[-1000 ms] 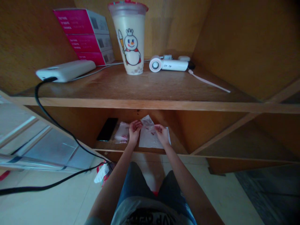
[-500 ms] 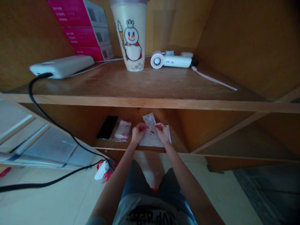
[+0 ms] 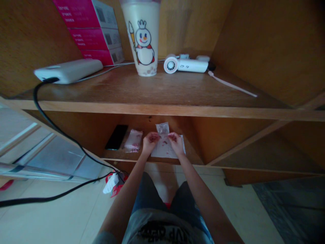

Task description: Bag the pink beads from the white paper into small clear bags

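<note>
A small clear plastic bag (image 3: 163,128) is pinched at its near edge between both hands on the lower shelf. My left hand (image 3: 151,140) is closed on its left corner, and my right hand (image 3: 175,141) is closed on its right corner. Beneath them lies a white sheet (image 3: 162,153) with a few small reddish pieces (image 3: 164,142) on it; what they are I cannot make out. Left of my left hand rests a stack of clear packets (image 3: 133,140) with reddish bits at their near end. A black phone (image 3: 116,137) lies beyond the packets.
On the upper shelf (image 3: 177,89) stand a tall milk tea cup (image 3: 144,44), a white handheld fan (image 3: 188,65), a white power bank (image 3: 68,71) and pink boxes (image 3: 88,37). A black cable (image 3: 66,135) hangs down at left. A red and white bag (image 3: 114,184) lies on the floor.
The clear bag's upper part has turned slightly more upright and shifted a little right. Both hands stay in nearly the same place. The view has moved very slightly.
</note>
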Tool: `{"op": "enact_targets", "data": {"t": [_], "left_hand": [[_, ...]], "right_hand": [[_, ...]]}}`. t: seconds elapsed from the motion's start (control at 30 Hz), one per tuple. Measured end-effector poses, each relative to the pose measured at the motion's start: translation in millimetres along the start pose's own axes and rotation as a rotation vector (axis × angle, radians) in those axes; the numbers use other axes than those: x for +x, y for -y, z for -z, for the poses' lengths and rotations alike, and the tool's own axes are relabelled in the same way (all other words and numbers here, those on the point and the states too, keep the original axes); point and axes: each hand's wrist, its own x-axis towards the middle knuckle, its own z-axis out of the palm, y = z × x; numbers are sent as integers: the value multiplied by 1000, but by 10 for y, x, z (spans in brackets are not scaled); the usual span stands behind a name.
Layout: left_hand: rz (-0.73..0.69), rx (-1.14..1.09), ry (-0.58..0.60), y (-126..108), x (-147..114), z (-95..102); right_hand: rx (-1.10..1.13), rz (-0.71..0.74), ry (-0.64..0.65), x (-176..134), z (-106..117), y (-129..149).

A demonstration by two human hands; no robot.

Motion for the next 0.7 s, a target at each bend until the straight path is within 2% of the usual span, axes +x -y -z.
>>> {"op": "enact_targets", "data": {"t": [0.2,0.7], "left_hand": [[14,-54,7,6,10,-7],[11,17,-19,6,40,-18]], "right_hand": [[-8,12,21,-2,-6,-2],[-58,-10,55,10,-10,27]]}}
